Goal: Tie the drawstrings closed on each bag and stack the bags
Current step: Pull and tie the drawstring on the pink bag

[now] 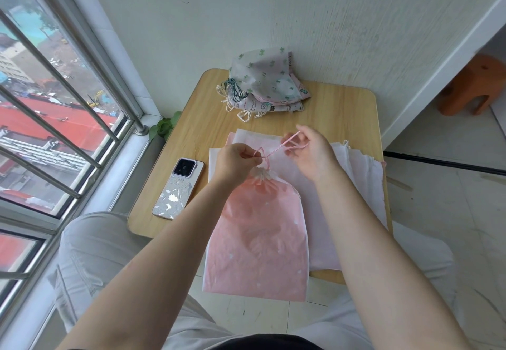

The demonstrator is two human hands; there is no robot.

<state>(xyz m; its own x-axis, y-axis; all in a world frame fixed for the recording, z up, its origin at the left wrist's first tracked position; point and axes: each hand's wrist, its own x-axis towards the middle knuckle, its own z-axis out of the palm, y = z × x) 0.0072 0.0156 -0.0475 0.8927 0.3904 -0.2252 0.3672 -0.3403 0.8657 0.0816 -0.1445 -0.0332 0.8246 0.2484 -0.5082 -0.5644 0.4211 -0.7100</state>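
Head view, pink bag (260, 234): I see it at the table's (342, 109) 6 o'clock edge, neck gathered.
Left hand (235, 161): pinching the pink drawstring (276, 148) loop.
Right hand (312, 150): gripping the drawstring's other end.
Tied stack (262, 84): at 12 o'clock.
Phone (178, 188): at 9 o'clock.
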